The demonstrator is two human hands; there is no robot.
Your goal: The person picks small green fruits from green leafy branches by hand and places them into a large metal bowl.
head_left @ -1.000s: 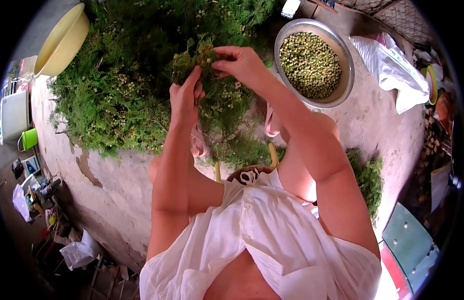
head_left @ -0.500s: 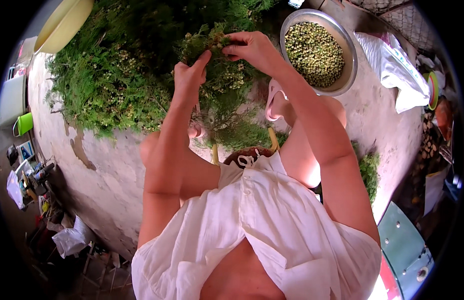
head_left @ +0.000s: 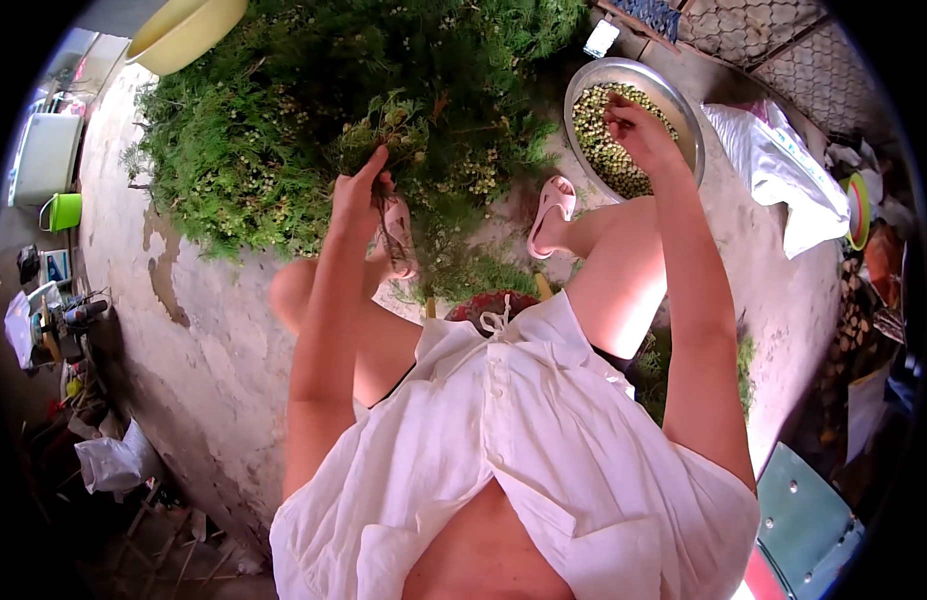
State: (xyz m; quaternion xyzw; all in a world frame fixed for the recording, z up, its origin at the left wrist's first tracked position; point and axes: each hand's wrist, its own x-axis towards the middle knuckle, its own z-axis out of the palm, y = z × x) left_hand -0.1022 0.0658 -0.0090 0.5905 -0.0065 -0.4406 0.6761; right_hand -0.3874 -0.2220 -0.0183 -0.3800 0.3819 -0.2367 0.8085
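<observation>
My left hand (head_left: 360, 190) is closed around the stem of an evergreen sprig (head_left: 392, 130) with feathery leaves and small pale green cones. It holds the sprig up in front of a big heap of cut evergreen branches (head_left: 234, 150). Over on the right, my right hand (head_left: 639, 132) hangs above a round metal basin (head_left: 692, 130), its fingers bent together and pointing down. What those fingers hold, if anything, is too small to make out. A layer of small round green cones (head_left: 616, 165) fills the basin's bottom.
A yellow tub (head_left: 189, 35) leans at the far left beside the heap. White sacks (head_left: 774, 170) lie right of the basin. My feet in pink sandals (head_left: 554, 215) stand between heap and seat. A bright green bucket (head_left: 62, 212) and clutter line the left; a green metal panel (head_left: 809, 520) stands lower right.
My right hand has left the sprig and moved right, over the basin. My left hand keeps the sprig and sits slightly lower. The whole view has shifted a little.
</observation>
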